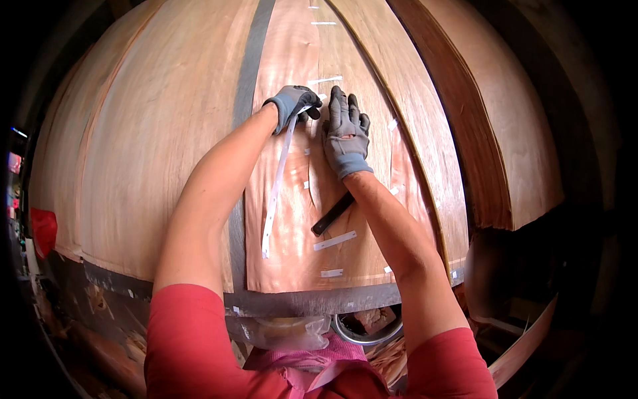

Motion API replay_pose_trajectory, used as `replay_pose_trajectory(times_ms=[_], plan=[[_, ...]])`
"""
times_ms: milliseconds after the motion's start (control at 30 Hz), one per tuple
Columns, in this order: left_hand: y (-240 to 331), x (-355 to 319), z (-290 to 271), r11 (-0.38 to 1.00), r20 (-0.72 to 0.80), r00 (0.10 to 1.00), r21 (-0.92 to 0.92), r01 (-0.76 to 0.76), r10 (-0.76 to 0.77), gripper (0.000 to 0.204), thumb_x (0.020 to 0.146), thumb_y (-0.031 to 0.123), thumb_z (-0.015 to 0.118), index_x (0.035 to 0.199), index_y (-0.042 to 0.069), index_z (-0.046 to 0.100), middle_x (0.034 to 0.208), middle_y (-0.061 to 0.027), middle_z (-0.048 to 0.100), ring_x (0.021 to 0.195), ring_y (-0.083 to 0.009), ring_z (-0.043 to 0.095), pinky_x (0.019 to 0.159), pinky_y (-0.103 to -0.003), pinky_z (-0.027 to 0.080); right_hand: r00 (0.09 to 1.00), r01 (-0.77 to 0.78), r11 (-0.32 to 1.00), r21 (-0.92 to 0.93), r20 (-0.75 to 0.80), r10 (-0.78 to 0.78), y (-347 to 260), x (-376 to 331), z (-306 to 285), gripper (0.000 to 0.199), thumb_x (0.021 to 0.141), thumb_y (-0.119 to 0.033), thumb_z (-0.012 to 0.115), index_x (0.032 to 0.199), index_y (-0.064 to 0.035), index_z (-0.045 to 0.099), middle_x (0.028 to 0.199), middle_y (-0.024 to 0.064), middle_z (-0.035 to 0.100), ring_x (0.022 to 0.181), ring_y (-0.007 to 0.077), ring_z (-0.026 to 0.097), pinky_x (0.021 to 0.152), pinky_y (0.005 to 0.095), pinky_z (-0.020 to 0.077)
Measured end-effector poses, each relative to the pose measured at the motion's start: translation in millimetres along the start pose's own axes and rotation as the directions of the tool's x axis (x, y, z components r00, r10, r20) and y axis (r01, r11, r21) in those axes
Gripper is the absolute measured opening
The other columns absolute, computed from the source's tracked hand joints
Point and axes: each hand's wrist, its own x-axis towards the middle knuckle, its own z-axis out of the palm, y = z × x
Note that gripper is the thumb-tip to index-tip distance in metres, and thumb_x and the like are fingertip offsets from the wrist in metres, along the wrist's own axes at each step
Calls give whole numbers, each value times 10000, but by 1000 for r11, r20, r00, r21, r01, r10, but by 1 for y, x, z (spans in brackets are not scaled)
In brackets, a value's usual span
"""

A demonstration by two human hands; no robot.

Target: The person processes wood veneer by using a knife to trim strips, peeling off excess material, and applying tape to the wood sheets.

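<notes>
My left hand (294, 104), in a grey and blue work glove, pinches the upper end of a long white paper tape strip (278, 183). The strip trails down over a reddish wood veneer sheet (279, 226). Beside it my right hand (347, 132), gloved too, lies flat on the veneer with fingers stretched toward the far side; a tear shows on the back of that glove. Short white tape pieces (335, 241) stick to the veneer along and across its seams. A flat black tool (332, 214), perhaps a knife, lies partly hidden beneath my right forearm.
Wide pale veneer sheets (159, 139) cover the left of the table. At the right rises a thick stack of veneer (478, 133). The dark table edge (299, 304) runs close to my body, with a round metal-rimmed container (369, 340) below it. Something red (44, 233) hangs far left.
</notes>
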Motion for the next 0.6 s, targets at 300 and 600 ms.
replay_pose_trajectory(times_ms=[300,600], plan=[[-2,4,4,994,-24,994,-16,106,-106,241,919,222,543,883,51,710,736,-114,685,500,-203,592,441,-306,460,982,70,991,117,169,-90,2,8,-3,558,996,-239,369,1521,-85,259,1557,97,330,1450,268,292,1156,476,222],[10,-21,-5,958,-51,978,195,208,-202,172,854,158,635,822,0,694,661,-157,682,438,-218,613,410,-332,485,969,176,984,35,170,-180,9,10,-3,495,934,-163,397,1427,-141,427,1513,86,390,1434,293,313,1126,495,280]])
